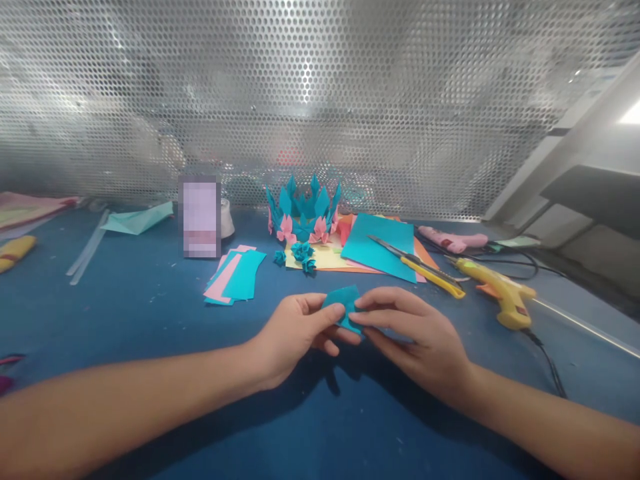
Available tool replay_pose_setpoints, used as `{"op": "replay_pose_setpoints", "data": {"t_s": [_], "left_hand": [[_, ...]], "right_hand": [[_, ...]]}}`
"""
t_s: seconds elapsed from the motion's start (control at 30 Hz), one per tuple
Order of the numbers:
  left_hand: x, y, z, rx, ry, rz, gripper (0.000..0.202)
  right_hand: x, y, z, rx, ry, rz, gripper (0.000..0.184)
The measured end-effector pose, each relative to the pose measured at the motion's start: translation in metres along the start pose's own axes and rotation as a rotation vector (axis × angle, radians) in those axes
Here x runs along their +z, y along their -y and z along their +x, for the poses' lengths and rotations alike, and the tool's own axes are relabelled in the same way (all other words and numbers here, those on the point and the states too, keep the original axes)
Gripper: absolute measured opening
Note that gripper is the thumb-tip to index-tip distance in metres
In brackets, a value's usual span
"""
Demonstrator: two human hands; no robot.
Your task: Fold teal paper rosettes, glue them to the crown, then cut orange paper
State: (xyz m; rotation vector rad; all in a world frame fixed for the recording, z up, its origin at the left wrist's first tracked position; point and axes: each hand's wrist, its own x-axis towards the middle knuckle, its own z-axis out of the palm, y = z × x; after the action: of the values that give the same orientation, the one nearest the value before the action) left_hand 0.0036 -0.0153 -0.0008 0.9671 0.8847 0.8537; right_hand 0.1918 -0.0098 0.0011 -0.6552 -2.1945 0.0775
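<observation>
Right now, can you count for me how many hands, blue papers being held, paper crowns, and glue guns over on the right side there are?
Hands: 2, the left hand and the right hand
Held blue paper: 1
Paper crown: 1
Glue guns on the right: 2, a pink glue gun and a yellow glue gun
Total: 6

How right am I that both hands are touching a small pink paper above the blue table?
The colour is wrong: the head view shows a small blue paper. The left hand and right hand do touch it, above the blue table.
</observation>
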Motion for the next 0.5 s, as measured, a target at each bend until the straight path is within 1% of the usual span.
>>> {"op": "replay_pose_setpoints", "data": {"t_s": [0.13,0.3,0.37,0.5], "left_hand": [[-0.0005,-0.0001,-0.0011,-0.001,0.011,0.123,0.022],[0.0003,-0.001,-0.0023,0.003,0.047,0.161,0.02],[0.0012,-0.0019,-0.0024,-0.001,0.054,0.163,0.021],[0.003,-0.0031,-0.0034,-0.007,0.067,0.183,0.022]], "right_hand": [[-0.0013,-0.0008,-0.0015,0.048,0.026,0.008,0.016],[0.0008,-0.0001,0.0007,0.23,0.004,0.041,0.005],[0.0022,0.0007,0.0021,0.31,0.02,0.067,0.008],[0.0037,0.0024,0.0032,0.416,0.054,0.113,0.016]]}}
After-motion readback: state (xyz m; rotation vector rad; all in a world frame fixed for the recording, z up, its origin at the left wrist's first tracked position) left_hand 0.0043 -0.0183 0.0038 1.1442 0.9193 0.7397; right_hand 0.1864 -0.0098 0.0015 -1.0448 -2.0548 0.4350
